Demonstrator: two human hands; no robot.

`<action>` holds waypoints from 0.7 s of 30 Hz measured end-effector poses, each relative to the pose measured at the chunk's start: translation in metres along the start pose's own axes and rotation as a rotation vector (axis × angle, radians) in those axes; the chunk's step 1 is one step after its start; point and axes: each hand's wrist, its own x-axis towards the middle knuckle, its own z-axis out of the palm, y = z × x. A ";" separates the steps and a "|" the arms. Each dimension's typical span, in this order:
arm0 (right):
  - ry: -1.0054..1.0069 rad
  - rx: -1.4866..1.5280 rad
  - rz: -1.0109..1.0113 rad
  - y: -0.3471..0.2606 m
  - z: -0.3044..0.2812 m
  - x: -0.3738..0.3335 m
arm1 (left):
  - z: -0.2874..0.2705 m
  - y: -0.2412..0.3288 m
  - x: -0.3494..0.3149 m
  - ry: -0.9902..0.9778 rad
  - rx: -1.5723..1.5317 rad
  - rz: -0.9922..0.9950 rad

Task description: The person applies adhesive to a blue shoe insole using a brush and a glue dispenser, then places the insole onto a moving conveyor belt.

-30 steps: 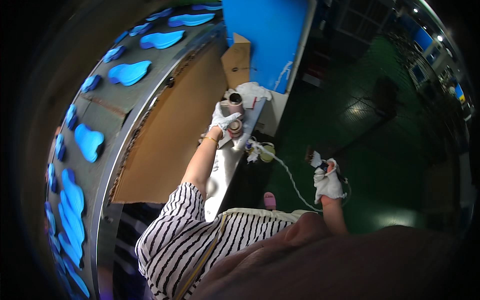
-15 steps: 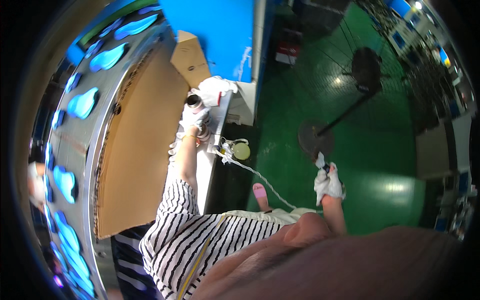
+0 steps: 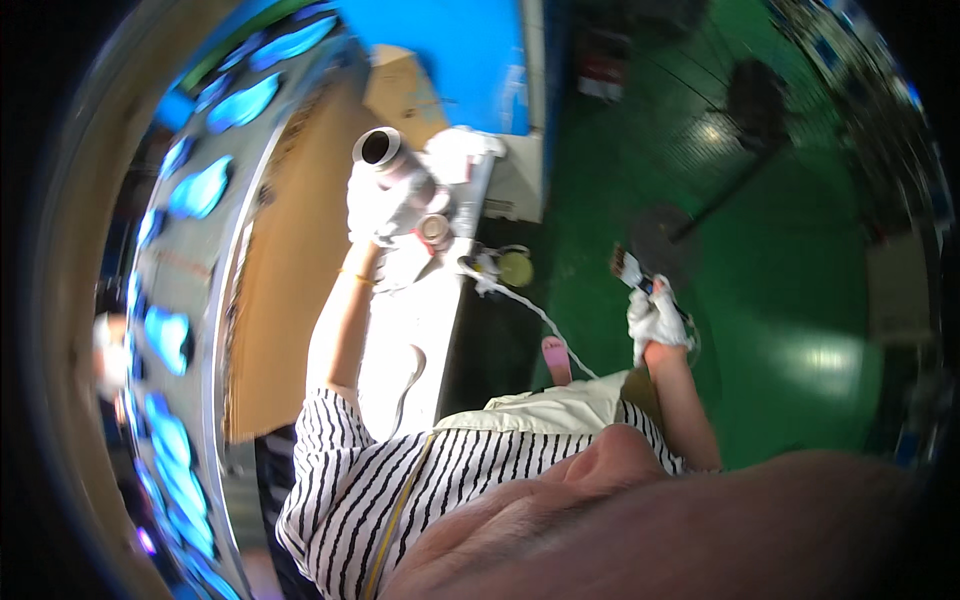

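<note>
Cylinder (image 3: pixel 398 168), pale pink, bottle-shaped, smooth-walled, with a bright rim around a dark open mouth: tilted, at the far end of the glossy white bench (image 3: pixel 390 350).

Left hand (image 3: pixel 380 208), white fabric glove: closed around the cylinder's lower body; glare and blur hide the separate fingers, so I cannot tell how tightly.

Right hand (image 3: pixel 656 316), white knitted-looking glove, out over the smooth green floor (image 3: pixel 790 390): curled shut on a brown-tipped brush (image 3: pixel 630 268) with a pale band and dark handle, tip pointing away from the wearer.

Round pinkish container (image 3: pixel 433 231), short, ring-rimmed: on the bench, just beside the cylinder.

Crumpled white cloth (image 3: pixel 470 146), soft: behind both.

Brown cardboard sheet (image 3: pixel 290 260), corrugated edge: standing between bench and dark grey belt (image 3: pixel 190 262).

Bright blue sole-shaped pieces (image 3: pixel 203 188), curved, smooth: spread along the belt.

White twisted cord (image 3: pixel 535 308): hanging beside the bench.

Red-and-white box (image 3: pixel 603 72), by the blue panel (image 3: pixel 450 55): markings too blurred to read.
</note>
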 end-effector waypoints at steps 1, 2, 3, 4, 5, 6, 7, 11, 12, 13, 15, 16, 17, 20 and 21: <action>-0.065 0.011 -0.034 0.001 -0.004 0.007 | -0.019 0.041 -0.004 -0.053 -0.019 0.018; -0.033 0.031 -0.066 0.000 -0.004 0.008 | -0.039 0.081 -0.008 -0.107 -0.040 0.042; -0.091 0.027 0.000 0.008 -0.026 0.026 | -0.055 0.107 -0.019 -0.153 -0.163 0.008; -0.106 0.022 0.019 0.013 -0.011 0.020 | -0.061 0.072 -0.030 0.072 0.002 0.164; -0.105 0.030 0.031 0.015 0.001 0.013 | -0.084 0.110 -0.045 -0.015 -0.289 0.179; -0.089 -0.010 0.029 0.020 0.009 0.011 | -0.095 0.119 -0.057 -0.039 -0.113 0.188; -0.074 -0.049 0.026 0.026 0.018 0.008 | -0.111 0.126 -0.069 -0.064 0.066 0.186; -0.105 -0.071 0.038 0.037 0.026 -0.011 | -0.161 0.159 -0.108 -0.194 -0.079 0.414; -0.110 -0.085 0.014 0.045 0.037 -0.023 | -0.173 0.163 -0.119 -0.223 -0.084 0.449; -0.138 -0.097 0.012 0.049 0.037 -0.023 | -0.183 0.166 -0.129 -0.254 -0.092 0.489; -0.190 -0.113 0.018 0.062 0.033 -0.025 | -0.202 0.166 -0.151 -0.332 -0.176 0.565; -0.226 -0.081 0.045 0.063 0.032 -0.029 | -0.210 0.172 -0.161 -0.392 -0.222 0.556; -0.205 -0.073 0.044 0.065 0.033 -0.032 | -0.215 0.171 -0.170 -0.416 -0.240 0.591; -0.184 -0.057 0.035 0.075 0.028 -0.031 | -0.219 0.178 -0.184 -0.421 -0.232 0.761; -0.206 -0.067 0.033 0.075 0.030 -0.033 | -0.220 0.182 -0.184 -0.378 -0.206 0.799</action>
